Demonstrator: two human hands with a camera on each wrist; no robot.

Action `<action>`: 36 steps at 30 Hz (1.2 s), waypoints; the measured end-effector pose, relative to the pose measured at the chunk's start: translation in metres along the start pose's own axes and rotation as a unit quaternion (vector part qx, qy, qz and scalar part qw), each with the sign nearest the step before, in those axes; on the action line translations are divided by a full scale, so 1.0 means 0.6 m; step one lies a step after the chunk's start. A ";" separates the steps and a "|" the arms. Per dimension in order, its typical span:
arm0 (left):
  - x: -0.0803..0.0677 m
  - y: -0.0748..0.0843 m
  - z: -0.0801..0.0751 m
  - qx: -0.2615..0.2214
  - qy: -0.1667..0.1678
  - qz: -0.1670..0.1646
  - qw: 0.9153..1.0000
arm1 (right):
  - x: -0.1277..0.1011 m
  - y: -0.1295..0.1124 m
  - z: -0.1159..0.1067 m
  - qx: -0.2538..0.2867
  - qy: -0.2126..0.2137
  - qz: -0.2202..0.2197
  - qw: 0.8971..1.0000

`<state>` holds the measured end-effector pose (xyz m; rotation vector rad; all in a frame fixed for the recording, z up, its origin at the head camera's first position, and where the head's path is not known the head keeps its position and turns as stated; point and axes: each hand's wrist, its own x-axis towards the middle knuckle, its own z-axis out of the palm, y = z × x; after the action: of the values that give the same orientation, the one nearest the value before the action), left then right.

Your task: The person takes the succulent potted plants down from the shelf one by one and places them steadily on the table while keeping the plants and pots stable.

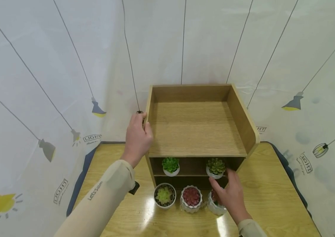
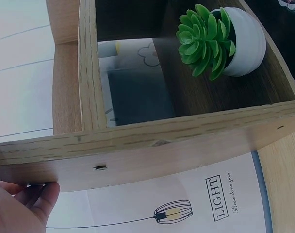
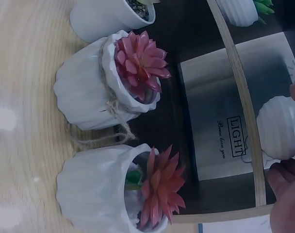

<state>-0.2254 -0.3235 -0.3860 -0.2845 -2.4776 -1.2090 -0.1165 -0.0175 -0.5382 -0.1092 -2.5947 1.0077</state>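
1. Head view showed the right hand reaching into the wooden shelf unit, its fingertips curled against the small white pot of the dark green succulent on the middle shelf.
2. Right wrist view gave the same contact: fingers pinched the ribbed white pot at its side; the grasp was light, and how far the thumb wrapped round could not be told.
3. Just below those fingers, on the table, stood a white pot with a red plant, partly hidden under the palm in the head view.
4. Beside it, further from the fingers, stood a twine-tied white pot with a pink-red succulent, and beyond that a round pot with a yellow-green plant.
5. On the same middle shelf, well apart from the right fingers, sat a bright green succulent in a white pot.
6. The left hand gripped the left side panel of the unit near its top edge; the left wrist view showed its fingers curled under that panel's edge.
7. Around it all hung a white backdrop printed with lamps.
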 end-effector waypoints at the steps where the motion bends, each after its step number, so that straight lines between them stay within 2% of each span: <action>1: 0.000 0.000 0.000 0.000 -0.001 0.000 1.000 | 0.002 -0.002 0.001 0.004 -0.002 0.007 1.000; 7: 0.000 -0.002 -0.001 0.001 -0.002 0.007 1.000 | 0.013 -0.004 0.007 0.028 -0.004 0.046 0.999; 12: -0.001 -0.001 -0.001 -0.001 0.000 -0.001 1.000 | 0.019 -0.005 0.009 0.040 -0.003 0.063 0.997; 36: 0.000 0.000 0.000 -0.001 0.003 0.006 1.000 | 0.023 -0.002 0.011 0.050 0.017 0.054 0.997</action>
<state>-0.2254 -0.3236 -0.3859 -0.2948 -2.4657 -1.2067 -0.1318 -0.0198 -0.5380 -0.2417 -2.5247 1.1623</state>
